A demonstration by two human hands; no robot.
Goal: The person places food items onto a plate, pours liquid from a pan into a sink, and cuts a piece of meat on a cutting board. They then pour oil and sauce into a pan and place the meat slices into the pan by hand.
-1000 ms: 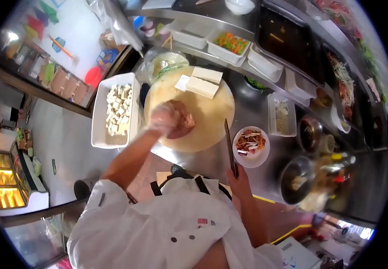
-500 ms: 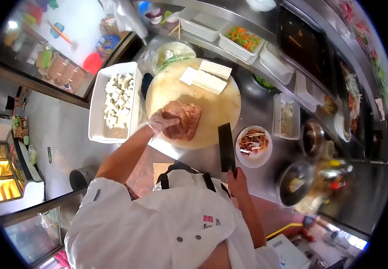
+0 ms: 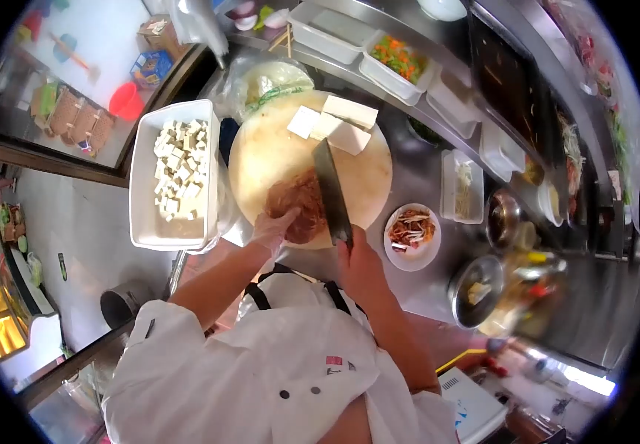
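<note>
My left hand (image 3: 275, 226), in a clear plastic glove, grips the near left side of a large reddish-brown piece of meat (image 3: 292, 198). The meat lies on the lower part of a round chopping board (image 3: 257, 140). In my right hand (image 3: 358, 260) is a dark, broad-bladed cleaver (image 3: 332, 189). Its blade points away from me, right along the meat's right edge, and the tip reaches the white tofu blocks (image 3: 341, 136) at the back of the board.
Left of the board stands a white tub (image 3: 213, 170) holding tofu cubes (image 3: 179, 159). To the right are a plate of sliced food (image 3: 412, 235), a container of pale shreds (image 3: 463, 185) and a metal pan (image 3: 468, 311). A shelf with a tub of diced vegetables (image 3: 398, 63) runs behind.
My right hand has brought the cleaver left and forward, from beside the board to the meat's right edge. My left hand stays on the meat, now at its nearer side.
</note>
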